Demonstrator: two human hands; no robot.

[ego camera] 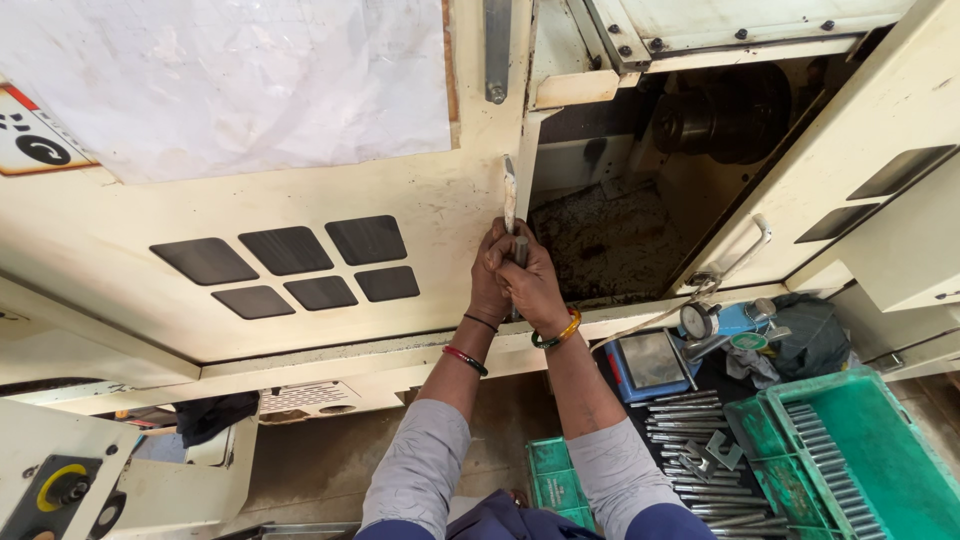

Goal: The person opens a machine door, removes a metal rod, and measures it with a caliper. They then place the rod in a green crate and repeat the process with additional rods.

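Observation:
Both of my hands meet at the edge of a cream machine door [300, 220]. My left hand [488, 285] grips the lower part of the door's metal handle [509, 190]. My right hand [530, 285] lies over it and holds a short grey metal rod [521, 248] upright against the handle. To the right of the handle, the machine's open chamber [620, 240] shows a bed of dark metal chips and a round chuck [720, 115] at the back.
A green crate [900, 450] at the lower right holds a row of metal rods. Several more rods [700, 445] lie on a dark tray beside it. A blue scale [648, 362], a dial gauge [699, 320] and a grey cloth [810, 335] sit on the ledge.

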